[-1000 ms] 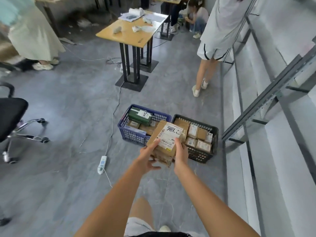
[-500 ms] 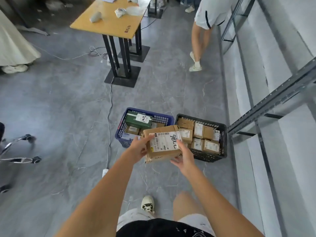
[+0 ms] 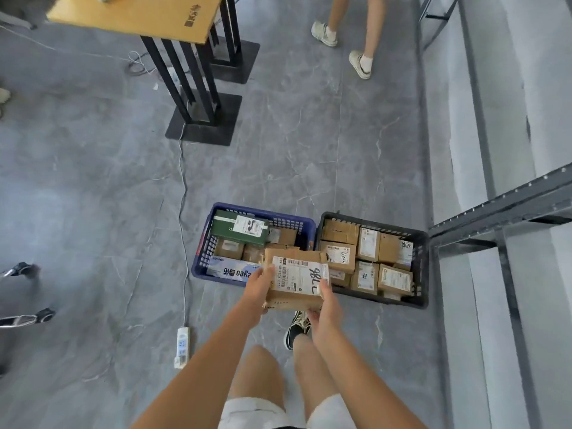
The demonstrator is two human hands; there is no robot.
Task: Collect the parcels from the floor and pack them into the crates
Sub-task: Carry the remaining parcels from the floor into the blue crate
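I hold a brown cardboard parcel (image 3: 295, 278) with a white label and handwritten digits, in the air just before the two crates. My left hand (image 3: 259, 286) grips its left edge, thumb on top. My right hand (image 3: 325, 308) grips its right lower corner. The blue crate (image 3: 202, 243) on the floor holds a green box (image 3: 238, 232), a blue-and-white pack and brown parcels. Beside it on the right, touching, the black crate (image 3: 422, 267) is packed with several labelled brown parcels (image 3: 368, 244).
A white power strip (image 3: 182, 346) and its cable run along the floor left of the crates. A wooden table (image 3: 136, 13) on black pedestal legs stands behind. Another person's legs (image 3: 353, 35) are at the back. Grey metal shelving (image 3: 495, 209) lines the right. Chair casters are at far left.
I have stepped closer to the crates, which now lie right under the parcel. The parcel has levelled out in both hands. The other person has walked farther back.
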